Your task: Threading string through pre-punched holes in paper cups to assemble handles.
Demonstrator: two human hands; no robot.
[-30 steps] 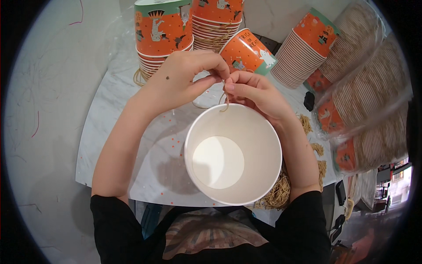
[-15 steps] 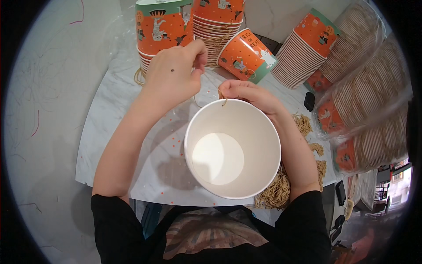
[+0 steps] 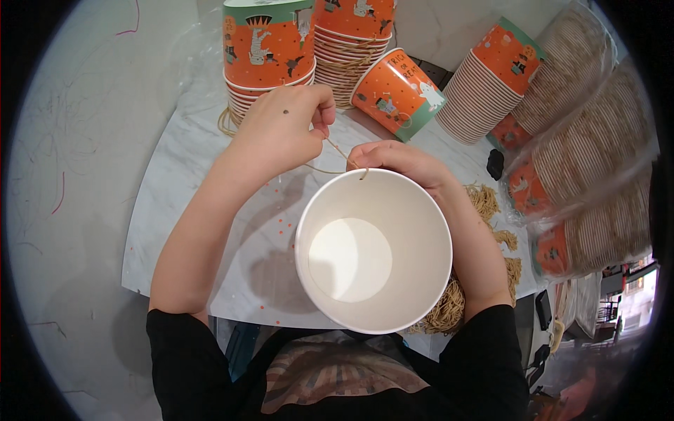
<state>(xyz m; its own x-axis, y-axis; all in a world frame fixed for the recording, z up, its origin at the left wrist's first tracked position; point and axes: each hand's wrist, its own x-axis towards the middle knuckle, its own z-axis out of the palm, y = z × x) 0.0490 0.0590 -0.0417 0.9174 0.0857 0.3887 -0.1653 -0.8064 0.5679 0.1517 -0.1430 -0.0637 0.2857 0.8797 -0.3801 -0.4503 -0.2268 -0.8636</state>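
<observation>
A white-lined paper bucket (image 3: 418,245) stands mouth-up in front of me, its inside showing nothing but the plain bottom. Through a hole at its far rim passes a thin tan cord (image 3: 338,148). My left hand (image 3: 289,125), left of the hole and beyond the rim, is closed in a pinch on one part of this cord, which runs straight to the rim. Another stretch of cord curves below it. My right hand (image 3: 401,161) is closed at the far rim beside the hole, pinching the cord there; its fingertips are partly hidden behind the rim.
Orange-and-green bucket stacks (image 3: 270,45) (image 3: 354,35) rise at the back, some with cords. One bucket (image 3: 393,91) lies tipped beside them. A leaning stack (image 3: 484,84) and bagged stacks (image 3: 583,154) fill the right. Tan cord bundles (image 3: 444,309) lie under my right arm; small orange dots speckle the marbled tabletop.
My left hand has come slightly nearer, and the cord between it and the rim now shows as a straight line. The bucket sits slightly lower in view.
</observation>
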